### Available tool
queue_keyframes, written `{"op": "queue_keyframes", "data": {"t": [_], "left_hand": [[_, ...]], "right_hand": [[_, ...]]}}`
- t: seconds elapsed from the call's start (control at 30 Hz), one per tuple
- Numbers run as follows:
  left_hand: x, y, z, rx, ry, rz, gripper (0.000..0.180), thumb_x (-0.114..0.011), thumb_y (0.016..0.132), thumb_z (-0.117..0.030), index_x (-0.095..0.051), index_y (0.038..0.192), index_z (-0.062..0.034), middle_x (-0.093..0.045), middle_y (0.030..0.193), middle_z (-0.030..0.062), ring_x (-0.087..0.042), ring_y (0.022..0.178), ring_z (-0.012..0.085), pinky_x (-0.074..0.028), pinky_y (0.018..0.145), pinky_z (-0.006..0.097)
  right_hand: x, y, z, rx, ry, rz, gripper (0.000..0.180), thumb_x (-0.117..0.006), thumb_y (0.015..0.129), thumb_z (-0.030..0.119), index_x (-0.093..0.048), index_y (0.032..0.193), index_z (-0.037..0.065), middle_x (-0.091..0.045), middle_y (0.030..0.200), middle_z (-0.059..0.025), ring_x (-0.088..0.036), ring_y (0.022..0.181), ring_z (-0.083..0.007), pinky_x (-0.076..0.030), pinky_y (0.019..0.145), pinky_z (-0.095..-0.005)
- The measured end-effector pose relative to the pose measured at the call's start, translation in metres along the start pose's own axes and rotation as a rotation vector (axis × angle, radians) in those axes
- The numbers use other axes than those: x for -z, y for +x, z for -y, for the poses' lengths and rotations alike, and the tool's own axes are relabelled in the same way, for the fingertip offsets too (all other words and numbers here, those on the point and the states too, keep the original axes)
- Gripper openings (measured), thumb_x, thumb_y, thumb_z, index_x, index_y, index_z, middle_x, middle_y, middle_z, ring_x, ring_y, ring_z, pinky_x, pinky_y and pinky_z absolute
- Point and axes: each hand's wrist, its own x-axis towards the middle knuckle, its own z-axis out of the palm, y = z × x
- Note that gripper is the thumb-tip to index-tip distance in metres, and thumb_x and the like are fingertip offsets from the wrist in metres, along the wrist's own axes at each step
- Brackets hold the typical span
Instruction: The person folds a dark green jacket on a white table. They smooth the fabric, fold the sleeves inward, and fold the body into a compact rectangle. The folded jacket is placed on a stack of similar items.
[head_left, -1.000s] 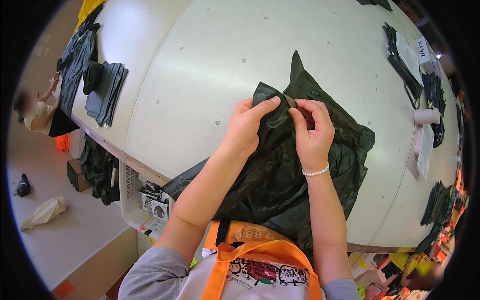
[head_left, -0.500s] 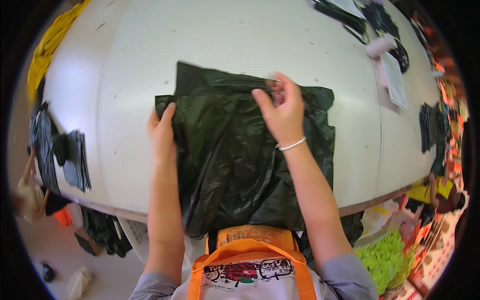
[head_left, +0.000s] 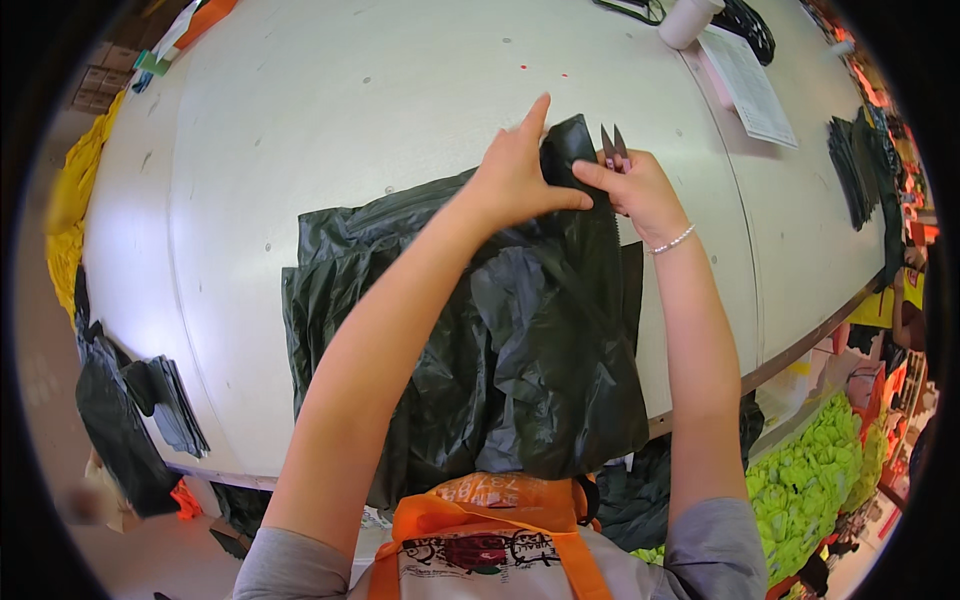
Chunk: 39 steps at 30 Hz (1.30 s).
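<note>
A dark green, shiny garment [head_left: 520, 330], crumpled in folds, lies on the table and hangs over its near edge against my apron. My right hand [head_left: 640, 192] grips small scissors [head_left: 615, 150], blades pointing away from me, and also pinches the raised right edge of the garment, where a zipper runs. Over the garment's far edge reaches my left hand [head_left: 515, 180], index finger stretched out and thumb apart, lying against the raised part. Whether its hidden fingers touch the cloth, I cannot tell.
The pale table [head_left: 300, 120] has a folded dark stack [head_left: 175, 405] at left and another [head_left: 852, 170] at right. Far right are a white cylinder [head_left: 690, 22] and a paper sheet [head_left: 750, 90]. Yellow cloth [head_left: 75, 200] hangs left; lime-green pieces [head_left: 810, 470] are piled below right.
My left hand has left the garment's left edge and crossed to its right side. The garment's right edge is now lifted in my right hand, and the scissor blades show. The view has shifted.
</note>
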Motion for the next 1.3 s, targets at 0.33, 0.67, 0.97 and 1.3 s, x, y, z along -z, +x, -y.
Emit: {"op": "queue_keyframes", "data": {"t": [0.33, 0.67, 0.97, 1.3], "left_hand": [[-0.004, -0.008, 0.0, 0.057, -0.24, 0.138, 0.021, -0.078, 0.072, -0.01, -0.066, 0.089, -0.003, -0.061, 0.075, -0.0001, -0.054, 0.076, 0.0082, -0.045, 0.072, 0.027], [-0.002, -0.057, 0.012, -0.506, 0.072, -0.224, 0.015, -0.07, 0.063, 0.0, -0.063, 0.071, -0.0105, -0.064, 0.077, 0.0002, -0.058, 0.074, 0.0182, -0.039, 0.085, 0.031], [-0.006, -0.062, 0.02, -0.535, -0.01, -0.275, 0.015, -0.072, 0.062, 0.0, -0.061, 0.066, -0.0103, -0.064, 0.075, -0.0002, -0.056, 0.071, 0.0164, -0.038, 0.083, 0.031], [-0.009, -0.061, 0.022, -0.534, -0.019, -0.31, 0.016, -0.072, 0.063, 0.001, -0.061, 0.066, -0.0108, -0.064, 0.075, -0.0001, -0.056, 0.07, 0.0153, -0.039, 0.083, 0.032]], "right_hand": [[0.01, -0.045, -0.038, 0.155, -0.073, -0.065, 0.011, -0.073, 0.077, 0.009, -0.068, 0.079, 0.0, -0.06, 0.067, 0.0049, -0.041, 0.056, -0.0021, -0.034, 0.05, -0.0209], [-0.031, -0.09, -0.023, 0.353, 0.127, -0.117, 0.015, -0.065, 0.087, 0.012, -0.059, 0.091, -0.001, -0.052, 0.072, 0.0012, -0.04, 0.061, -0.0056, -0.037, 0.058, -0.0206], [-0.026, -0.095, -0.025, 0.323, -0.101, 0.014, 0.016, -0.057, 0.094, 0.014, -0.057, 0.09, -0.002, -0.057, 0.074, -0.0024, -0.047, 0.065, -0.0064, -0.04, 0.06, -0.0212], [-0.033, -0.087, -0.019, 0.363, -0.138, -0.023, 0.016, -0.06, 0.091, 0.014, -0.059, 0.087, -0.001, -0.058, 0.07, -0.0027, -0.049, 0.063, -0.0065, -0.041, 0.058, -0.0212]]}}
